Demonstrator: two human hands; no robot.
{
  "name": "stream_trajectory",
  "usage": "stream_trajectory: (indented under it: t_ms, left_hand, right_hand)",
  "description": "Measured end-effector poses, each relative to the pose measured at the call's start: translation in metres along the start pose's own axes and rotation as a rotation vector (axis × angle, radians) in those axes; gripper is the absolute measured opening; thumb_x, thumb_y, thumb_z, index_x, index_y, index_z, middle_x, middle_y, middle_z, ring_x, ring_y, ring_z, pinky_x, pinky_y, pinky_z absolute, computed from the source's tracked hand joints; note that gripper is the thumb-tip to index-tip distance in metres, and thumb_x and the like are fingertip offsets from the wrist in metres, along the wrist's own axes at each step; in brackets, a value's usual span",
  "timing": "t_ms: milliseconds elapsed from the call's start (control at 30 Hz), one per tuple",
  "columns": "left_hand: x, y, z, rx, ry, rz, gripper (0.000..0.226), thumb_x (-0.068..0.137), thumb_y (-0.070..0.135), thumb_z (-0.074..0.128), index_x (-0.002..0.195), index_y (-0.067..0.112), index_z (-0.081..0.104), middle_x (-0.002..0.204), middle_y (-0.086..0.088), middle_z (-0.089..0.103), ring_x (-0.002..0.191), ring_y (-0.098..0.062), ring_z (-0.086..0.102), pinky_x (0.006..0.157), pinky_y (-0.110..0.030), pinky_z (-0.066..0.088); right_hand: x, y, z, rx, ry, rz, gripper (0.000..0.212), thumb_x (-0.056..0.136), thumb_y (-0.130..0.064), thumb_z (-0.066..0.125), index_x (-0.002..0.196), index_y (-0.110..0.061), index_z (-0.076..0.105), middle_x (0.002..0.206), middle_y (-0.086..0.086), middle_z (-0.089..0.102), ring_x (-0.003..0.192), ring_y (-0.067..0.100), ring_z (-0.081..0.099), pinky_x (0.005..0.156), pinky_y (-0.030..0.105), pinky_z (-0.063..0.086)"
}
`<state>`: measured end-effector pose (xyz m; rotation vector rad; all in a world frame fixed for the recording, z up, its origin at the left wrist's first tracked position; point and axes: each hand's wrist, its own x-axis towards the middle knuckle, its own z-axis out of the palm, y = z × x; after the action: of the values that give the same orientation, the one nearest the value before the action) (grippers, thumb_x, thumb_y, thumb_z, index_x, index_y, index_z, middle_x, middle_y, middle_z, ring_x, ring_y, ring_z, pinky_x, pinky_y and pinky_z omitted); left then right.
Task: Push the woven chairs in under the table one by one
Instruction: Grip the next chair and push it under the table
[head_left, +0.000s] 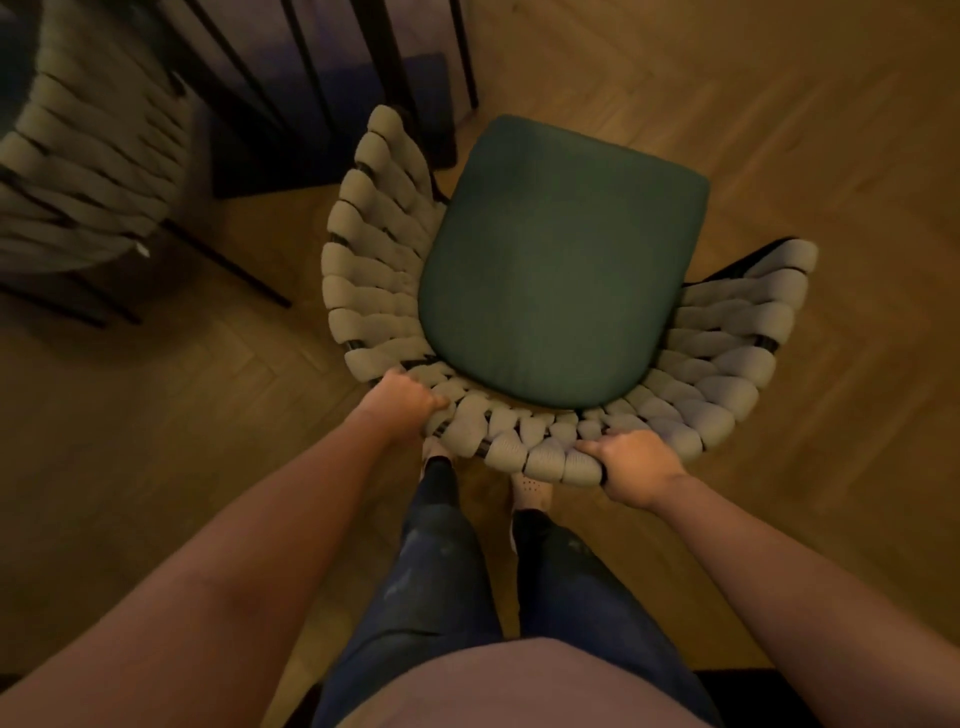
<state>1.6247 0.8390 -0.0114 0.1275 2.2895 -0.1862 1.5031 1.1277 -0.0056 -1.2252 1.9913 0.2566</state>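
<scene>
Both hands hold the back rim of the woven chair (379, 291): the left hand (402, 397) and right hand (636, 467) are wrapped tight around it. The chair stands on the wood floor (805, 130), near the dark table legs (395, 57). Another chair (88, 171) sits to the left.

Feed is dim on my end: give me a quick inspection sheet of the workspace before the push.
Surface: herringbone wood floor, bare around the chair.
Job's things: woven chair with green seat cushion, angled, out in the open; second woven chair at upper left by dark table legs.
Clutter: nothing seen.
Grippers: left hand and right hand each closed on the backrest rim.
Cables: nothing seen.
Surroundings: dark rug under the table; dim light.
</scene>
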Motion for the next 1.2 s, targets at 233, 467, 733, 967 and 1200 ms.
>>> stream_trajectory:
  t_ms: [233, 467, 733, 967, 1200]
  left_hand:
    - [-0.019, -0.010, 0.014, -0.179, 0.054, -0.129, 0.050, 0.092, 0.033, 0.056, 0.139, 0.030, 0.041, 0.127, 0.000, 0.058, 0.118, -0.020, 0.053, 0.102, -0.037, 0.038]
    - [-0.017, -0.057, 0.020, -0.295, 0.092, -0.221, 0.054, 0.092, 0.033, 0.057, 0.143, 0.032, 0.038, 0.118, 0.003, 0.061, 0.109, -0.017, 0.057, 0.097, -0.033, 0.042]
    - [-0.010, -0.130, 0.018, -0.429, 0.119, -0.266, 0.052, 0.089, 0.034, 0.061, 0.138, 0.032, 0.044, 0.107, 0.003, 0.063, 0.096, -0.014, 0.058, 0.089, -0.031, 0.048]
    - [-0.006, -0.193, 0.017, -0.484, 0.101, -0.275, 0.051, 0.088, 0.030, 0.062, 0.135, 0.033, 0.044, 0.106, 0.004, 0.063, 0.094, -0.013, 0.058, 0.086, -0.029, 0.049]
    - [-0.006, -0.207, 0.030, -0.496, 0.134, -0.191, 0.049, 0.088, 0.031, 0.058, 0.136, 0.032, 0.044, 0.107, 0.005, 0.064, 0.096, -0.013, 0.060, 0.086, -0.030, 0.051]
  right_hand:
    - [0.031, -0.001, -0.044, -0.113, 0.010, -0.065, 0.048, 0.091, -0.021, 0.052, 0.138, -0.034, 0.049, 0.120, -0.001, 0.062, 0.110, 0.020, 0.058, 0.085, 0.032, 0.045]
    - [0.094, -0.013, -0.093, -0.295, 0.051, -0.043, 0.044, 0.094, -0.019, 0.046, 0.134, -0.039, 0.050, 0.120, -0.005, 0.063, 0.116, 0.021, 0.054, 0.100, 0.041, 0.035]
    - [0.163, -0.039, -0.152, -0.370, 0.109, 0.080, 0.038, 0.097, -0.017, 0.046, 0.128, -0.037, 0.056, 0.119, -0.005, 0.063, 0.122, 0.023, 0.047, 0.108, 0.054, 0.024]
    - [0.214, -0.060, -0.200, -0.376, 0.083, 0.059, 0.039, 0.098, -0.017, 0.044, 0.131, -0.036, 0.054, 0.122, -0.004, 0.061, 0.119, 0.022, 0.048, 0.100, 0.046, 0.034]
    - [0.217, -0.066, -0.208, -0.412, -0.017, 0.069, 0.045, 0.100, -0.023, 0.043, 0.140, -0.042, 0.043, 0.129, -0.005, 0.058, 0.123, 0.022, 0.045, 0.102, 0.045, 0.031]
